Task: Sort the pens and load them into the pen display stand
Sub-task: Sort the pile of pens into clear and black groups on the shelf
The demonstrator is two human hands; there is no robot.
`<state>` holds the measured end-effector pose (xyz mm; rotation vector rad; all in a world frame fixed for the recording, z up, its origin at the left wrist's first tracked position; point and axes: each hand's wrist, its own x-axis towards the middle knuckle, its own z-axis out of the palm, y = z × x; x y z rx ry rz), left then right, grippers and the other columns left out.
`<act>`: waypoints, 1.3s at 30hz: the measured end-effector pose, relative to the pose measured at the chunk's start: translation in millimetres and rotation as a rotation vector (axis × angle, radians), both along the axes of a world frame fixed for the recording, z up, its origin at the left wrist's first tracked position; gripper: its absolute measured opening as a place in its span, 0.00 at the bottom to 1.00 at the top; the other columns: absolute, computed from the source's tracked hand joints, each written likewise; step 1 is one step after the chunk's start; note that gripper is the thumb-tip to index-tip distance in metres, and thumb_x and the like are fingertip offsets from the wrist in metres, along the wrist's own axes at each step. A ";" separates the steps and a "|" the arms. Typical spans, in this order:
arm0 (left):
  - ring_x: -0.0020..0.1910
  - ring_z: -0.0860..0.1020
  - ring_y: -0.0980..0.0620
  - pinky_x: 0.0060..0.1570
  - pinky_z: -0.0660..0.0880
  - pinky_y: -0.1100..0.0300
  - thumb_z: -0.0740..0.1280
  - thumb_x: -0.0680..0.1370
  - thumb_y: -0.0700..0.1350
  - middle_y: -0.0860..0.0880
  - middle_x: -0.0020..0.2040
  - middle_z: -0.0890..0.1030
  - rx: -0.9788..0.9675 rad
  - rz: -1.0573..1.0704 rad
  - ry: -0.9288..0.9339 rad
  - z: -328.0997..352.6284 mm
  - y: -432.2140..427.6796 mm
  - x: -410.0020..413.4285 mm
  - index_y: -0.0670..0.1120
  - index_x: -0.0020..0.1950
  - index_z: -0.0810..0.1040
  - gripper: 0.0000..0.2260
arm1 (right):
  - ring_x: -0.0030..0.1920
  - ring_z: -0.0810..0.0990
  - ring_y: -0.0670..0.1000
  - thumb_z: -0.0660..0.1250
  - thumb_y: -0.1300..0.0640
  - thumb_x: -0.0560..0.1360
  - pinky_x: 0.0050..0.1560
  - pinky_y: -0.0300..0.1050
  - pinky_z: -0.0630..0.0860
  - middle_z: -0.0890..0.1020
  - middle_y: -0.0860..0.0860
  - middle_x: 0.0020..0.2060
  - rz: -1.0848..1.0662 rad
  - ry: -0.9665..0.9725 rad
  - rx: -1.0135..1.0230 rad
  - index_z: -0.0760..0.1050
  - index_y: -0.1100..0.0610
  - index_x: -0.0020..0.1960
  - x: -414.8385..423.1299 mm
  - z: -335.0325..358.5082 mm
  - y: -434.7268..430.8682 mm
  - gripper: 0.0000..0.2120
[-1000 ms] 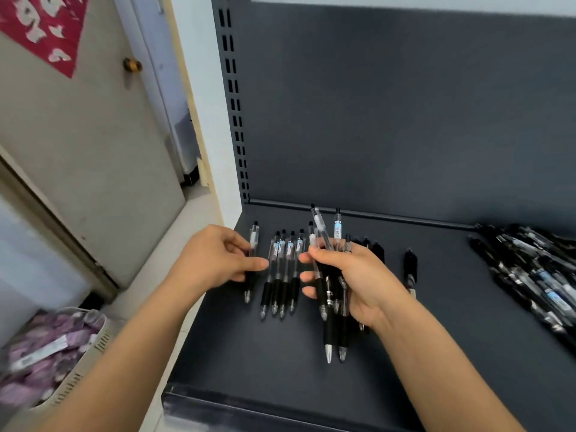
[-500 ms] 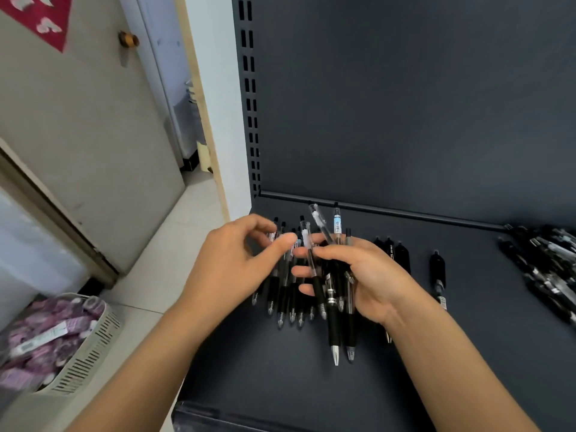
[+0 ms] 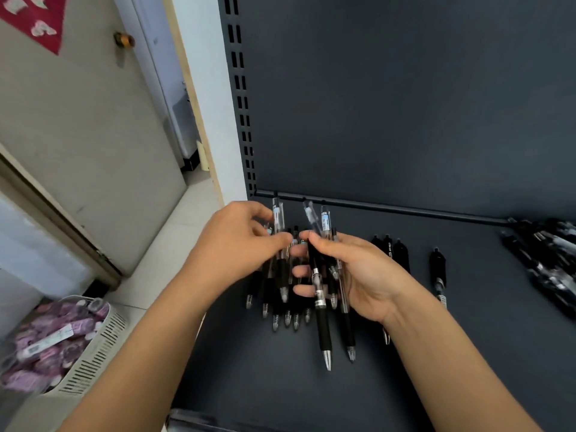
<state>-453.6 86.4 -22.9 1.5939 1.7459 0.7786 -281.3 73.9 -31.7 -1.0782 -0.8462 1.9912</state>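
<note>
My right hand (image 3: 358, 272) grips a bundle of black pens (image 3: 324, 325) upright over the dark shelf (image 3: 311, 394), tips pointing toward me. My left hand (image 3: 237, 247) pinches one clear-barrelled pen (image 3: 278, 222) beside that bundle, its fingertips almost touching my right thumb. Under both hands a row of several sorted pens (image 3: 285, 318) lies flat on the shelf. Three black pens (image 3: 389, 247) lie to the right of my right hand, and a single pen (image 3: 438, 272) lies further right.
A loose pile of unsorted pens (image 3: 548, 263) fills the shelf's right end. The shelf's back panel (image 3: 405, 104) rises behind. On the floor at the left stands a white basket (image 3: 93, 353) of purple packets, beside a door (image 3: 78, 120).
My left hand left the flat row, rose to the bundle in my right hand and now pinches one pen there. The view has shifted left and closer.
</note>
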 end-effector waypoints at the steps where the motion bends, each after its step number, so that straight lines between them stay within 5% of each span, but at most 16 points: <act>1: 0.35 0.79 0.56 0.39 0.74 0.58 0.76 0.69 0.53 0.53 0.34 0.81 -0.005 0.004 0.075 -0.5 0.8 -2.0 0.51 0.52 0.78 0.16 | 0.36 0.82 0.52 0.66 0.59 0.76 0.36 0.51 0.82 0.84 0.55 0.42 -0.001 -0.004 -0.007 0.76 0.62 0.56 1.2 -0.8 0.1 0.10; 5: 0.37 0.79 0.57 0.34 0.70 0.61 0.76 0.67 0.58 0.55 0.34 0.80 0.032 -0.013 0.310 -5.4 2.1 -2.4 0.50 0.54 0.79 0.21 | 0.33 0.80 0.51 0.64 0.63 0.77 0.34 0.49 0.82 0.83 0.55 0.41 0.002 -0.036 0.004 0.76 0.63 0.56 3.2 -2.0 -0.1 0.08; 10: 0.38 0.78 0.56 0.33 0.69 0.61 0.74 0.67 0.62 0.55 0.36 0.79 0.048 -0.004 0.383 -12.1 2.1 -1.0 0.50 0.53 0.79 0.22 | 0.32 0.80 0.50 0.66 0.64 0.76 0.31 0.46 0.81 0.82 0.54 0.39 -0.001 -0.070 0.009 0.77 0.61 0.53 5.4 -2.9 -1.3 0.06; 13: 0.33 0.78 0.58 0.34 0.71 0.62 0.70 0.70 0.62 0.53 0.33 0.80 0.123 0.009 0.191 -14.1 0.2 2.7 0.52 0.46 0.81 0.15 | 0.33 0.81 0.50 0.67 0.65 0.75 0.31 0.46 0.80 0.82 0.55 0.40 0.066 -0.092 0.026 0.77 0.60 0.55 6.0 -2.1 -3.0 0.08; 18: 0.32 0.79 0.50 0.40 0.76 0.54 0.69 0.71 0.63 0.49 0.32 0.82 0.052 -0.079 -0.043 -7.2 4.2 17.7 0.49 0.36 0.83 0.18 | 0.33 0.81 0.50 0.67 0.66 0.75 0.31 0.46 0.81 0.82 0.55 0.40 0.174 -0.086 0.073 0.75 0.60 0.57 4.8 0.8 -7.1 0.11; 22: 0.22 0.71 0.55 0.23 0.66 0.66 0.69 0.76 0.50 0.52 0.28 0.76 0.026 0.030 -0.390 -1.3 9.1 23.8 0.41 0.39 0.81 0.13 | 0.32 0.80 0.50 0.67 0.67 0.75 0.30 0.45 0.80 0.82 0.55 0.39 0.180 -0.125 0.064 0.74 0.62 0.59 5.6 2.0 -8.4 0.13; 25: 0.22 0.68 0.55 0.21 0.62 0.67 0.63 0.80 0.49 0.52 0.29 0.75 0.158 0.229 -0.593 9.4 15.8 19.8 0.43 0.37 0.76 0.14 | 0.31 0.81 0.51 0.67 0.67 0.74 0.30 0.46 0.81 0.83 0.56 0.38 0.161 -0.126 0.034 0.74 0.62 0.56 9.7 2.9 -8.8 0.11; 33: 0.26 0.71 0.51 0.33 0.69 0.57 0.68 0.74 0.60 0.51 0.23 0.73 0.007 -0.043 0.229 -1.9 15.6 4.5 0.42 0.33 0.77 0.22 | 0.35 0.83 0.54 0.64 0.70 0.75 0.37 0.51 0.83 0.84 0.59 0.43 -0.105 -0.032 -0.005 0.75 0.66 0.59 27.8 3.0 0.7 0.13; 39: 0.38 0.78 0.51 0.37 0.75 0.56 0.70 0.72 0.61 0.52 0.33 0.79 0.116 -0.033 0.492 -8.5 5.4 26.7 0.46 0.39 0.77 0.18 | 0.37 0.84 0.55 0.62 0.70 0.76 0.36 0.49 0.83 0.84 0.59 0.43 -0.152 0.104 -0.001 0.75 0.66 0.59 28.1 -0.4 0.9 0.12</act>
